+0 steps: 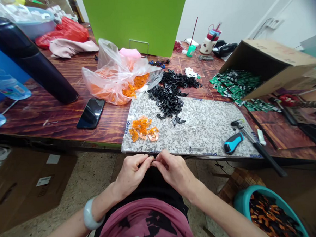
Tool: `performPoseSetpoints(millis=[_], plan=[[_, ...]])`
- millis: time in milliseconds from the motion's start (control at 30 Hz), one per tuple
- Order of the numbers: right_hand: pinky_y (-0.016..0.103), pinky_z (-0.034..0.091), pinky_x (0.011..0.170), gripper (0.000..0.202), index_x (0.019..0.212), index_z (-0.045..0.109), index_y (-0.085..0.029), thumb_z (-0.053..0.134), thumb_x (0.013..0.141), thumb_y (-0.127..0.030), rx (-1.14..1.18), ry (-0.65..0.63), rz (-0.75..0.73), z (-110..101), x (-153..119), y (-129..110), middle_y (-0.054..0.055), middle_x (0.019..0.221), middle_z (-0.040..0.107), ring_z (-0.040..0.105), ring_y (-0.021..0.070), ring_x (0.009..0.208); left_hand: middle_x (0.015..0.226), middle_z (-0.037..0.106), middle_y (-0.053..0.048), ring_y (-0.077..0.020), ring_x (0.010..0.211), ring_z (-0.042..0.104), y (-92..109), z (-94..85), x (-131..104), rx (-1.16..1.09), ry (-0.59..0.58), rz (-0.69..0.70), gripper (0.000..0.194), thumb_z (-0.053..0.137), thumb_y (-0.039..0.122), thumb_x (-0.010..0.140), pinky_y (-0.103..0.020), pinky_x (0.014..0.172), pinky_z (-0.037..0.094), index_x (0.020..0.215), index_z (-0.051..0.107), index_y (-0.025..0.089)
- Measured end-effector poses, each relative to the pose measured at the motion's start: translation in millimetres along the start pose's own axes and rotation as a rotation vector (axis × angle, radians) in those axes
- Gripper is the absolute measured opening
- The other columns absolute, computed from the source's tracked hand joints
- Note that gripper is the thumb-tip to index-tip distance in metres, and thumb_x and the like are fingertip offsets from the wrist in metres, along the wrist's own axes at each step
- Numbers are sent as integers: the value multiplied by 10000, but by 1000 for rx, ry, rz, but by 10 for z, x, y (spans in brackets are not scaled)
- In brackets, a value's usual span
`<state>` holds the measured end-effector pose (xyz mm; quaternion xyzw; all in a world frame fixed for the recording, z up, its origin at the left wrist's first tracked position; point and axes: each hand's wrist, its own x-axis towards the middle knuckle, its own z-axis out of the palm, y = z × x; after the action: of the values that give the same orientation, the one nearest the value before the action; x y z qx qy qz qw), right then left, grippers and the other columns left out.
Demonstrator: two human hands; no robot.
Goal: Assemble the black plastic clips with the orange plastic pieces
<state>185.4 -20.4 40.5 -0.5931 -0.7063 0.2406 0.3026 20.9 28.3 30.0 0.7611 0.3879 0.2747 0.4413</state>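
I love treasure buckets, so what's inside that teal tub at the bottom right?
The teal tub holds a heap of black and orange pieces. The top ones cover whatever lies deeper, and the picture's edge cuts off part of the tub.

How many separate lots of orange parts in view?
3. One lot of orange parts is in the clear plastic bag; one lies on the speckled board; one is mixed with black pieces in the teal tub. Other lots may be hidden.
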Motion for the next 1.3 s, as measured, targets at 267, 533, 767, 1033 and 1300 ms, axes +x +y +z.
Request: performPoseSetpoints(millis=[267,533,767,1033,1300], plan=[[182,446,556,67,916,528,-198,500,908,-259,98,96,-17,43,-136,-7,-1,717,619,571,97,566,596,571,7,-126,585,515,63,-43,13,-213,-47,-148,291,490,304,875,-207,552,406,695,642,131],[186,414,505,161,1049,490,-193,500,892,-227,125,-32,90,-47,-202,-44,-31,669,571,546,102,546,570,503,22,-104,539,448,107,-45,10,2,-63,25,311,456,244,889,-198,510,350,616,571,151],[256,452,675,107,950,534,-184,435,945,-225,-65,-209,-100,-205,-122,-24,44,825,604,574,157,747,557,461,35,-97,516,410,98,-116,3,142,-218,147,346,413,219,911,-217,513,308,584,513,164],[233,413,568,170,801,512,-183,446,943,-248,-120,-348,-265,-255,-60,17,16,712,551,510,135,606,525,451,41,-94,499,372,129,-191,43,47,-359,155,340,467,212,878,-224,490,291,549,534,162],[201,460,603,119,938,582,-188,525,900,-286,134,-5,-21,24,-170,69,8,759,621,570,110,632,588,637,-21,-139,569,580,-39,-66,19,-405,-172,-224,257,534,319,852,-226,555,479,778,689,129]])
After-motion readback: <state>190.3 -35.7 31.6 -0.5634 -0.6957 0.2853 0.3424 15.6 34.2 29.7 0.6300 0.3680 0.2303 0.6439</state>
